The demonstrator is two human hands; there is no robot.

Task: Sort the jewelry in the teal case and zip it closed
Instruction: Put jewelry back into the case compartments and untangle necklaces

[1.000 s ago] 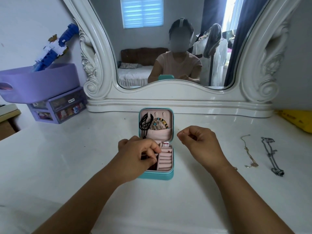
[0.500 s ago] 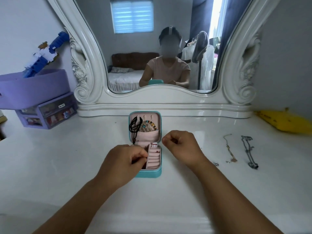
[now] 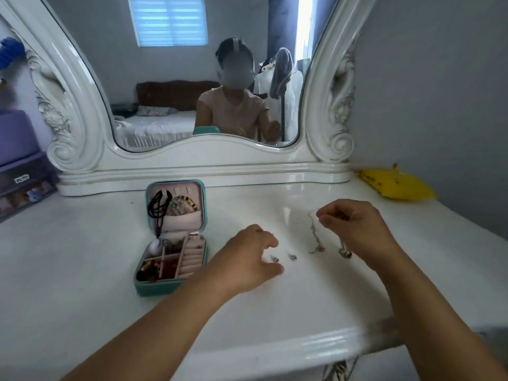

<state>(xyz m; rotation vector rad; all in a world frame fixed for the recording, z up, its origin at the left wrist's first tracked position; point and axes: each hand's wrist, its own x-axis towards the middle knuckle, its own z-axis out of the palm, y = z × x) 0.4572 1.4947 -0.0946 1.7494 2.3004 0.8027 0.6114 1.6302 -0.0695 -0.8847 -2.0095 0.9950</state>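
The teal case [image 3: 154, 287] lies open left of centre on the white dresser top. Its pink lid [image 3: 192, 191] holds a black cord necklace [image 3: 158, 209] and a beaded bracelet [image 3: 183, 206]. The base has ring rolls [image 3: 192, 261] and compartments with small red and dark pieces. My left hand [image 3: 246, 261] hovers right of the case, fingers curled apart around a small silver earring [image 3: 275, 259]; a second earring [image 3: 293, 257] lies beside it. My right hand [image 3: 354, 229] pinches the top of a thin gold chain [image 3: 314, 239], whose lower end touches the table. A dark chain's end [image 3: 345, 253] shows under that hand.
A large white mirror frame [image 3: 192, 163] stands behind the case. A yellow pouch [image 3: 395, 185] lies at the back right. Purple drawers [image 3: 22, 185] sit at the far left. The table's front edge [image 3: 316, 345] curves close to my forearms.
Both hands left the case and moved right. My right hand took hold of the gold chain and lifted its top. My left hand went to the earrings. The view swung right.
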